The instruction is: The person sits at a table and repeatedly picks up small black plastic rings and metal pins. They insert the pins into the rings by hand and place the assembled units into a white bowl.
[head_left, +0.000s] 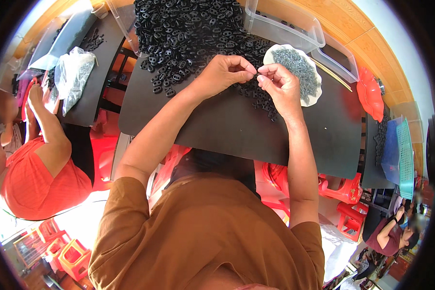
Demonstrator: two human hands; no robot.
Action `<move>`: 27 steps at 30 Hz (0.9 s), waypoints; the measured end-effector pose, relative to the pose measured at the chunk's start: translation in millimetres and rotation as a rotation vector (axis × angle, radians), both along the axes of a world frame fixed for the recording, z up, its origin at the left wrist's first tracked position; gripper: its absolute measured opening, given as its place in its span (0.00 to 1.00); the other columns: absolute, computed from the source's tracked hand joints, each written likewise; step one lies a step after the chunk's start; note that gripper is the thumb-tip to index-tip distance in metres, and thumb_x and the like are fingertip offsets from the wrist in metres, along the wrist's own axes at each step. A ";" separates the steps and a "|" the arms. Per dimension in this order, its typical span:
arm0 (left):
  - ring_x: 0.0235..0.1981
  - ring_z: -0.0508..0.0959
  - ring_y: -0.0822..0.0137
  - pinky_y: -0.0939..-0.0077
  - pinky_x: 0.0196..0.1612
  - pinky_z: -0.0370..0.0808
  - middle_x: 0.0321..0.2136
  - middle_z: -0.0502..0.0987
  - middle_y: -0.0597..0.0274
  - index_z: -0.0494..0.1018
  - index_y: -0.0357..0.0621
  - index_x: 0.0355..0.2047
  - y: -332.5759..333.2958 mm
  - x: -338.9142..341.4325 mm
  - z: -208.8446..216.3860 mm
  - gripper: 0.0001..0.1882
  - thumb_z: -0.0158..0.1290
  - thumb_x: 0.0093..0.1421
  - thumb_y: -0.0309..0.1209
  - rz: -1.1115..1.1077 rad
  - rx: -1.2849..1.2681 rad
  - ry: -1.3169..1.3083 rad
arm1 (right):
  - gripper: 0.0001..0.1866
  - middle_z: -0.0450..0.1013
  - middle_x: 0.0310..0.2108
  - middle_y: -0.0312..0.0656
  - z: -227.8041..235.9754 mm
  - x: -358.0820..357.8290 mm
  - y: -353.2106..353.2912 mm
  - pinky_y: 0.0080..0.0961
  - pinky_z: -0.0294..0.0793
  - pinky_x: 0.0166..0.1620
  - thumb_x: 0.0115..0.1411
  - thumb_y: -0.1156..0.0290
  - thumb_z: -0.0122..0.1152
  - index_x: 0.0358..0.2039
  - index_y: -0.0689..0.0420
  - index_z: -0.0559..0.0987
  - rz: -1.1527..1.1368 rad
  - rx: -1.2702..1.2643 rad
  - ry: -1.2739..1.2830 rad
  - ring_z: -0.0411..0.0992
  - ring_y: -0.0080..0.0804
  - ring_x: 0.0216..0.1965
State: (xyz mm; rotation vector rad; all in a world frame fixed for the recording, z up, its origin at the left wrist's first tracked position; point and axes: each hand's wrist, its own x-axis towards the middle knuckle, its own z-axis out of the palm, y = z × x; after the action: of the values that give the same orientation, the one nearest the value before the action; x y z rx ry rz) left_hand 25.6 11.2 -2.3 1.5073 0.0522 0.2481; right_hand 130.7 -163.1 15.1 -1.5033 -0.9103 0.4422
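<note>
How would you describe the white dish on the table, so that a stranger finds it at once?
Start at the black table with the big heap of black parts. Just right of the right hand, beside the heap, lies the white dish. It is the only pale, wavy-edged dish there, filled with small grey pieces, unlike the clear bins behind it and the red dish farther right.

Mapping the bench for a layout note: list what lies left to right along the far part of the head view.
Clear plastic bag → heap of black parts → left hand → right hand → white dish of small grey pieces → red dish → teal basket.
</note>
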 end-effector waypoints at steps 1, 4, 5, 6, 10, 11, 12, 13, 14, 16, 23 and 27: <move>0.33 0.77 0.79 0.83 0.40 0.75 0.32 0.80 0.69 0.79 0.39 0.38 -0.1 0.1 0.2 0.06 0.59 0.61 0.25 -0.001 0.005 -0.004 | 0.05 0.77 0.31 0.34 -1.2 0.7 -0.1 0.16 0.76 0.36 0.58 0.81 0.64 0.36 0.61 0.80 -0.003 -0.001 -0.005 0.74 0.17 0.31; 0.34 0.77 0.80 0.83 0.40 0.75 0.32 0.80 0.69 0.79 0.40 0.38 -0.1 -1.1 1.9 0.06 0.60 0.60 0.25 0.003 0.005 -0.013 | 0.05 0.77 0.30 0.33 -0.9 0.3 -0.1 0.16 0.75 0.36 0.57 0.82 0.64 0.35 0.61 0.80 -0.012 -0.012 -0.018 0.74 0.16 0.31; 0.34 0.77 0.80 0.83 0.40 0.74 0.32 0.80 0.70 0.79 0.41 0.38 -0.2 -1.7 2.8 0.06 0.60 0.60 0.24 0.002 0.006 -0.006 | 0.06 0.77 0.30 0.33 -0.6 0.0 -0.1 0.16 0.75 0.36 0.57 0.82 0.64 0.35 0.61 0.80 -0.015 -0.017 -0.022 0.74 0.16 0.31; 0.34 0.77 0.81 0.84 0.39 0.74 0.32 0.80 0.70 0.79 0.41 0.38 -0.3 -1.9 3.5 0.06 0.60 0.60 0.24 -0.002 0.007 0.000 | 0.06 0.77 0.30 0.33 -1.3 0.1 -0.3 0.16 0.75 0.36 0.57 0.82 0.64 0.35 0.61 0.80 -0.019 -0.016 -0.028 0.74 0.16 0.31; 0.33 0.76 0.82 0.85 0.39 0.74 0.32 0.80 0.72 0.79 0.42 0.38 -0.3 -2.0 2.6 0.05 0.60 0.60 0.24 0.000 0.048 0.002 | 0.06 0.77 0.30 0.33 -3.3 0.3 -0.2 0.16 0.75 0.36 0.56 0.82 0.64 0.35 0.61 0.80 -0.024 -0.012 -0.050 0.74 0.15 0.31; 0.33 0.76 0.82 0.85 0.38 0.74 0.32 0.80 0.72 0.79 0.42 0.37 -0.5 -2.0 2.8 0.05 0.60 0.60 0.24 0.000 0.048 0.001 | 0.06 0.77 0.30 0.33 -3.3 0.0 0.0 0.16 0.75 0.35 0.56 0.82 0.64 0.35 0.61 0.80 -0.022 -0.012 -0.054 0.74 0.15 0.31; 0.33 0.76 0.82 0.86 0.38 0.74 0.32 0.79 0.72 0.79 0.41 0.37 -0.7 -2.1 2.8 0.05 0.60 0.60 0.24 0.000 0.048 0.001 | 0.06 0.77 0.30 0.33 -3.1 -0.6 0.1 0.15 0.75 0.35 0.56 0.82 0.64 0.35 0.61 0.80 -0.028 -0.017 -0.072 0.74 0.15 0.31; 0.33 0.76 0.82 0.86 0.38 0.74 0.31 0.79 0.72 0.79 0.41 0.37 -0.8 -2.1 2.7 0.05 0.60 0.60 0.24 0.000 0.049 0.001 | 0.06 0.78 0.30 0.34 -2.6 -1.5 0.0 0.15 0.75 0.35 0.56 0.82 0.64 0.34 0.61 0.80 -0.033 -0.021 -0.090 0.74 0.15 0.31; 0.33 0.76 0.82 0.86 0.38 0.74 0.31 0.79 0.72 0.78 0.41 0.37 -0.7 -1.8 2.5 0.05 0.60 0.60 0.24 0.006 0.051 -0.003 | 0.06 0.78 0.30 0.34 -2.4 -2.0 -0.1 0.15 0.75 0.35 0.56 0.82 0.64 0.34 0.61 0.80 -0.038 -0.026 -0.107 0.74 0.15 0.31; 0.33 0.76 0.82 0.86 0.38 0.74 0.31 0.79 0.72 0.78 0.41 0.37 0.1 -0.9 2.5 0.05 0.59 0.60 0.24 0.019 0.056 -0.011 | 0.06 0.78 0.30 0.34 -3.5 -1.0 0.1 0.15 0.75 0.35 0.56 0.82 0.64 0.34 0.60 0.81 -0.042 -0.010 -0.099 0.74 0.15 0.31; 0.33 0.76 0.82 0.85 0.39 0.74 0.31 0.79 0.71 0.78 0.41 0.37 1.0 -2.3 4.8 0.05 0.59 0.60 0.24 0.019 0.094 -0.010 | 0.06 0.78 0.31 0.33 -3.9 -2.5 1.2 0.15 0.75 0.34 0.55 0.82 0.65 0.33 0.60 0.81 -0.050 -0.014 -0.109 0.74 0.15 0.31; 0.34 0.77 0.81 0.84 0.40 0.74 0.32 0.79 0.71 0.78 0.41 0.37 0.7 -2.3 4.8 0.05 0.59 0.60 0.24 0.008 0.124 -0.025 | 0.06 0.78 0.30 0.34 -5.5 -2.2 1.2 0.15 0.75 0.33 0.54 0.83 0.65 0.33 0.60 0.81 -0.053 -0.018 -0.133 0.74 0.15 0.30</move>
State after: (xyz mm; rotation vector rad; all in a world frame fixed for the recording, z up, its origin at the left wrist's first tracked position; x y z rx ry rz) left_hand 23.3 11.9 2.4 1.6267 0.0234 0.2809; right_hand 128.5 -161.9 9.7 -1.5844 -0.9697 0.3159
